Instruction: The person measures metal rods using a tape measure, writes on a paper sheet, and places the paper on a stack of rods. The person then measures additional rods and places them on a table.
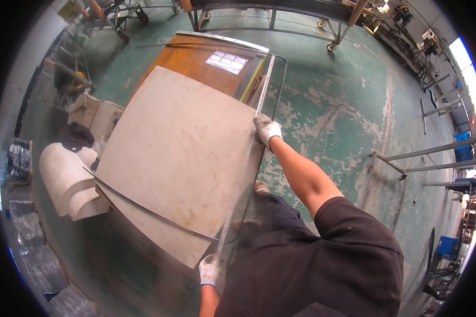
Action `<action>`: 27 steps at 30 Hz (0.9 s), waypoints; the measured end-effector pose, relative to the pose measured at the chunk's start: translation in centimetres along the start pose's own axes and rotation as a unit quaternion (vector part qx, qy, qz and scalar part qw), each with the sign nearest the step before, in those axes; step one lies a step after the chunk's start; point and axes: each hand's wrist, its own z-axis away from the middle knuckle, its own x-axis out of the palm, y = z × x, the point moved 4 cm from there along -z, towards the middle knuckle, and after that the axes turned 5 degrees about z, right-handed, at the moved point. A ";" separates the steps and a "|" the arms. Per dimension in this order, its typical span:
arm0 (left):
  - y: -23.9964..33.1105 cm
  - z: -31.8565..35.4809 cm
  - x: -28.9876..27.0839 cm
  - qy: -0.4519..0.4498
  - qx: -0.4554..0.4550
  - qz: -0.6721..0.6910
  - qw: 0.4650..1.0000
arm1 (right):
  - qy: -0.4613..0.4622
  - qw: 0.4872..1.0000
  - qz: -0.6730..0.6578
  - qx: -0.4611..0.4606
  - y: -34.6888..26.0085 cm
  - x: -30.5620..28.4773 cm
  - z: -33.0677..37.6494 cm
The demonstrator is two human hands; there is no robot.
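Note:
A pale tape measure [237, 199] is stretched along the right edge of a large off-white board [166, 153]. Beside it runs a thin dark bar [283, 79], bent at its corners into a long U whose two arms cross the table. My left hand [209, 269], in a white knit glove, is closed at the near end of the tape, by the bar's near corner. Farther up, my right hand [267, 132], gloved in white and grey, is closed round the tape at the board's right edge, touching the bar. My palms hide the exact grip.
Beyond the board shows a brown tabletop [182, 58] with a white label sheet [226, 62]. Rolled white sheeting [69, 177] stands at the left, near several wrapped bundles [42, 264]. A wheeled rack [272, 21] is at the back, and a metal frame [423, 156] at the right.

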 end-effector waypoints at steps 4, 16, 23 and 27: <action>-0.5 0.4 0.4 0.005 0.018 0.015 1.000 | 0.098 0.990 0.072 -0.068 3.4 0.1 5.5; -2.9 -1.4 1.6 -0.014 -0.007 -0.069 0.998 | -0.077 0.981 0.172 0.040 13.9 3.5 17.6; -3.0 -2.2 1.3 -0.019 0.038 -0.112 0.993 | -0.112 0.985 0.129 0.026 13.5 4.4 16.5; -1.6 -1.9 0.7 -0.039 0.005 -0.109 0.993 | -0.086 0.989 0.112 0.032 13.5 5.0 16.3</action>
